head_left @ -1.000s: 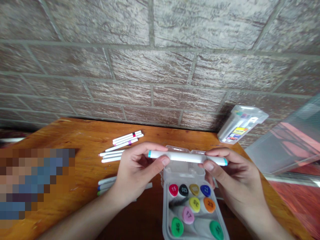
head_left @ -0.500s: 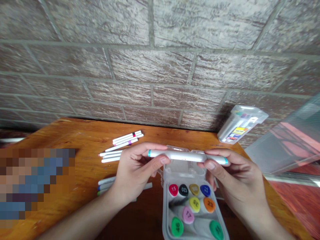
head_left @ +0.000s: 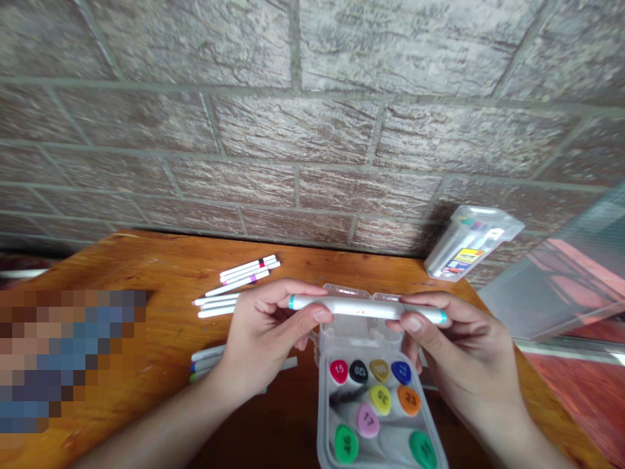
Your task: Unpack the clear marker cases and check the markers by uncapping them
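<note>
A white marker (head_left: 364,307) with turquoise bands near both ends lies level between my hands. My left hand (head_left: 266,332) pinches its left end between thumb and fingers. On the right end, the thumb and fingers of my right hand (head_left: 469,358) are closed. Just below the marker is an open clear plastic case (head_left: 323,417), its lid tipped back behind it. Several markers stand in the case with numbered coloured caps facing up, among them a pink cap (head_left: 367,420), an orange cap (head_left: 409,400) and a red cap (head_left: 338,371).
Slim white pens (head_left: 244,283) lie in groups on the wooden table (head_left: 161,273), left of centre. More markers (head_left: 208,365) are partly hidden by my left arm. A closed clear case (head_left: 471,244) stands at the back right by the brick wall (head_left: 303,130). The far left is pixelated.
Both hands hold nearly the same position. The marker has turned very slightly, so a small mark on its barrel shows more clearly.
</note>
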`<state>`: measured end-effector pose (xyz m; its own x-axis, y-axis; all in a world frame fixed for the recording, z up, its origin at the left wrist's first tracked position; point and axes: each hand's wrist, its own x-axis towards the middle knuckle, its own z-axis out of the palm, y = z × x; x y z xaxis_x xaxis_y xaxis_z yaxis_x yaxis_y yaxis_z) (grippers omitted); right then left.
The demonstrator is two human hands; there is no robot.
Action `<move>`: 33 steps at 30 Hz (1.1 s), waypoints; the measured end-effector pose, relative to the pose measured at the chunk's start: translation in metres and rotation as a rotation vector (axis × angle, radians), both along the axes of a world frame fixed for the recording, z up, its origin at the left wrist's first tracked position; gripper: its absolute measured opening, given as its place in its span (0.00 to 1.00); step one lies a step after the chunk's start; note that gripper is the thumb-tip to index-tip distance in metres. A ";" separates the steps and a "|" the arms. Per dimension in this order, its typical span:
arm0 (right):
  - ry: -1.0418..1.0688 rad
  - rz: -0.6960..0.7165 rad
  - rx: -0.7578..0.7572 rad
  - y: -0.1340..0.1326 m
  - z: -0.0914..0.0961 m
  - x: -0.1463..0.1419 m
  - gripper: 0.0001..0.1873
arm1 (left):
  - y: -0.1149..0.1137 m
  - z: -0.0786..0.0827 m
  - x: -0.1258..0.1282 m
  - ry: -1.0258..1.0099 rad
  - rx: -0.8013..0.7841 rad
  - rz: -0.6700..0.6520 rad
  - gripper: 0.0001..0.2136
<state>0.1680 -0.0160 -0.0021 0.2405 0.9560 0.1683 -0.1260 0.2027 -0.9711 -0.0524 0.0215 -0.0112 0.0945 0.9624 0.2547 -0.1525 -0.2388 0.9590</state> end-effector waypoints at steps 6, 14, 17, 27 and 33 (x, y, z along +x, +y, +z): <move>0.028 0.000 -0.004 -0.001 0.000 -0.001 0.15 | -0.001 -0.001 -0.001 -0.008 -0.009 -0.005 0.10; -0.027 0.000 0.013 -0.002 0.001 0.000 0.15 | 0.001 -0.002 0.000 -0.007 0.022 0.002 0.09; -0.069 0.011 0.020 -0.003 0.001 0.002 0.15 | 0.000 -0.001 0.001 0.004 0.035 0.017 0.10; -0.074 0.016 0.030 -0.002 0.001 0.002 0.14 | -0.001 -0.001 0.000 0.013 0.048 0.025 0.07; -0.169 0.113 0.129 0.004 -0.007 0.011 0.07 | -0.002 0.000 0.001 0.037 0.071 0.046 0.06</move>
<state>0.1794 -0.0117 -0.0088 0.0916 0.9432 0.3193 0.0069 0.3200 -0.9474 -0.0512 0.0197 -0.0111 0.0615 0.9456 0.3195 -0.1049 -0.3122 0.9442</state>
